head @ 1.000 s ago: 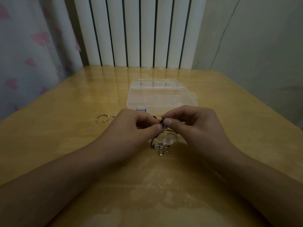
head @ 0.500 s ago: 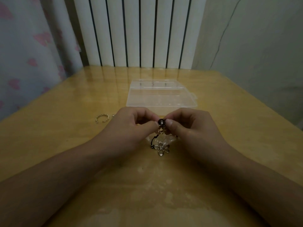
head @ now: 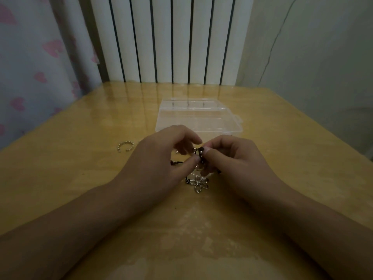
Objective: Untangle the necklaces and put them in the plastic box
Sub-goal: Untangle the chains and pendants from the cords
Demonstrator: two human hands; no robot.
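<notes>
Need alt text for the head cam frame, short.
Two bare hands, left hand and right hand, pinch a tangled dark necklace above a wooden table, its flower pendant resting on the wood. A closed clear plastic box sits just behind; a small open ring lies to the left.

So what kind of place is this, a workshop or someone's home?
Most likely a room in a home, perhaps a bedroom. A curtain printed with pink hearts hangs beside a white column radiator, and the work is done on a glossy wooden table set against the wall.
</notes>
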